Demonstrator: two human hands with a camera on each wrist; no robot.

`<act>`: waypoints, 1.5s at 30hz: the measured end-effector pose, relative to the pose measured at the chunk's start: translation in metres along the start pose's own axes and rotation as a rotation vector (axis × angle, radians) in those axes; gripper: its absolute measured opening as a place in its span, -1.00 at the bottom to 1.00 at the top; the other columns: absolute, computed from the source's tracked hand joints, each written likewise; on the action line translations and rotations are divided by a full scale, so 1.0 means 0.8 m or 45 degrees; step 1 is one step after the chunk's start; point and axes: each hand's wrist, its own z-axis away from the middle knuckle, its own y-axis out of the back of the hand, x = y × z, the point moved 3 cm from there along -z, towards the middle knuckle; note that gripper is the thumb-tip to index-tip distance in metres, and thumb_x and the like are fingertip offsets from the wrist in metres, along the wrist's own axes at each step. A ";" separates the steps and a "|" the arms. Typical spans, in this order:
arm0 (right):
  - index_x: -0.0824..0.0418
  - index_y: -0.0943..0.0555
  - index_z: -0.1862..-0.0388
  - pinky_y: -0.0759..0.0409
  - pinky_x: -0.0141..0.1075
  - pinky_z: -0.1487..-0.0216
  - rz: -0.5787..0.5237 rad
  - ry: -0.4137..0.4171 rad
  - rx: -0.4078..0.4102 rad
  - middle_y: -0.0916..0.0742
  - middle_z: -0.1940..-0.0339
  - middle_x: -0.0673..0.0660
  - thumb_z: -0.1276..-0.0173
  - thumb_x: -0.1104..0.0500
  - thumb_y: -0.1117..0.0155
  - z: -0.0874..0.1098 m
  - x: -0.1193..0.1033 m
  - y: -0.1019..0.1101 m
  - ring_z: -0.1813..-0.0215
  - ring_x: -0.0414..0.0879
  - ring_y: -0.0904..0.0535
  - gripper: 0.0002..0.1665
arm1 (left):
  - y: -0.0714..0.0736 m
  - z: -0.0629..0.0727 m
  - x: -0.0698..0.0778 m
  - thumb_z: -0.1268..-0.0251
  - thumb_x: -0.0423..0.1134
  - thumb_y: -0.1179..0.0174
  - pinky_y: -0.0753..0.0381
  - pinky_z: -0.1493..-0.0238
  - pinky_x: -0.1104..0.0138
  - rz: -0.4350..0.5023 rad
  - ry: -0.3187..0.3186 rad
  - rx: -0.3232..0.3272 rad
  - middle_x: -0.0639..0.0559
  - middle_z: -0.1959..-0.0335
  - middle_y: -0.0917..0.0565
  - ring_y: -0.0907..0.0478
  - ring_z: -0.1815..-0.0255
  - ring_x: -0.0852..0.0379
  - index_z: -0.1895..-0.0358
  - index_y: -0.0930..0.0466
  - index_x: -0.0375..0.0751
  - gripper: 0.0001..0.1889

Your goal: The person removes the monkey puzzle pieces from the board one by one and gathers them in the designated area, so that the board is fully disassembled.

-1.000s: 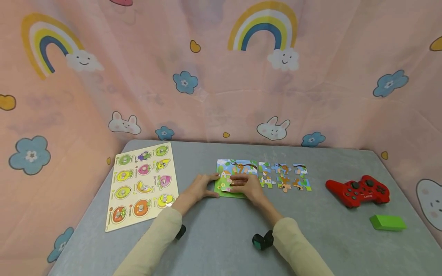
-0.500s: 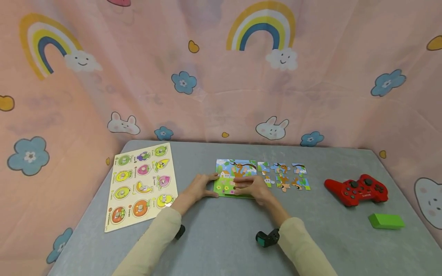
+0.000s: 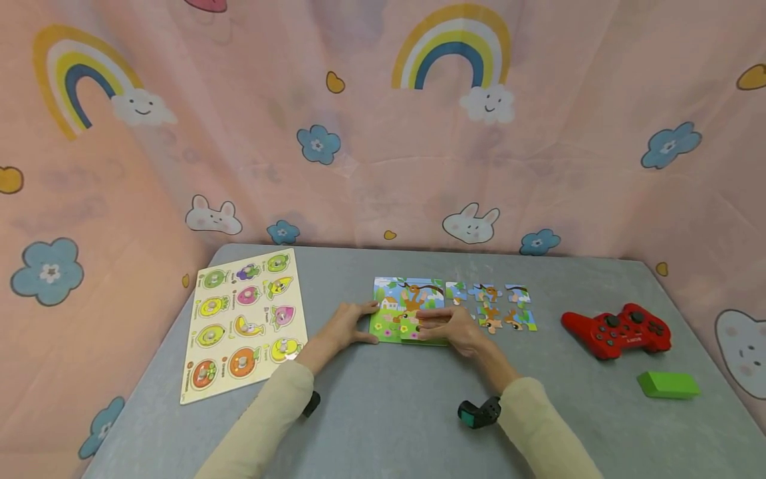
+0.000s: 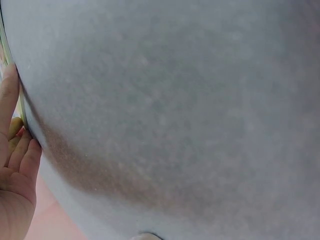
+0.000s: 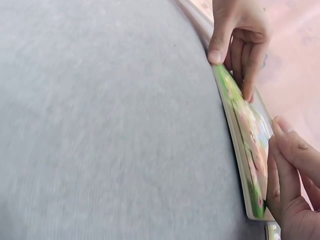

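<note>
A small jigsaw puzzle board (image 3: 389,303) with a green lower edge and a cartoon animal scene lies mid-table in the head view. My left hand (image 3: 344,326) holds its left side, thumb near the front corner and fingers farther back. My right hand (image 3: 451,329) lies over the right part, its thumb and fingers on a puzzle piece (image 3: 413,337) that sits on the board's front right. In the right wrist view, the board appears edge-on between both hands, and my fingers hide part of that piece. The left wrist view catches only my left hand (image 4: 17,175) at the board's edge.
Several loose jigsaw pieces (image 3: 517,319) lie right of the board. A fruit peg puzzle (image 3: 245,326) stands at the left. A red game controller (image 3: 616,332) and a green block (image 3: 668,384) are at the right. A pink patterned curtain (image 3: 371,179) hangs behind the table.
My right hand has slid rightward along the board's front with the puzzle piece, uncovering more of the picture. My left hand has stayed at the left edge.
</note>
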 end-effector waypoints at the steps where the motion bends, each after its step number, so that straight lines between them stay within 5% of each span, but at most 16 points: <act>1: 0.71 -0.36 -0.16 -0.63 -0.19 0.02 0.004 0.004 -0.015 -0.55 -0.15 0.49 -0.16 0.57 -0.27 0.001 0.000 0.002 0.04 -0.06 -0.68 -0.43 | 0.000 0.000 0.000 0.09 -0.24 -0.49 -0.37 -0.27 0.06 -0.001 0.002 -0.002 -0.22 -0.26 -0.48 -0.38 -0.29 -0.20 -0.19 -0.51 -0.43 -0.31; 19: 0.70 -0.29 -0.23 -0.61 -0.21 -0.02 -0.030 -0.034 -0.067 -0.60 -0.15 0.34 -0.17 0.55 -0.28 0.024 0.003 0.036 0.06 -0.15 -0.67 -0.35 | -0.001 0.000 -0.001 0.08 -0.26 -0.49 -0.37 -0.27 0.06 0.019 0.021 -0.011 -0.21 -0.27 -0.47 -0.38 -0.29 -0.20 -0.19 -0.50 -0.43 -0.32; 45: 0.71 -0.28 -0.24 -0.63 -0.22 0.01 -0.016 -0.051 0.016 -0.67 -0.08 0.19 -0.14 0.53 -0.32 0.062 0.009 0.079 0.07 -0.20 -0.67 -0.30 | 0.000 0.001 0.002 0.07 -0.27 -0.48 -0.37 -0.27 0.05 0.016 0.017 -0.025 -0.23 -0.28 -0.45 -0.36 -0.30 -0.22 -0.21 -0.48 -0.44 -0.31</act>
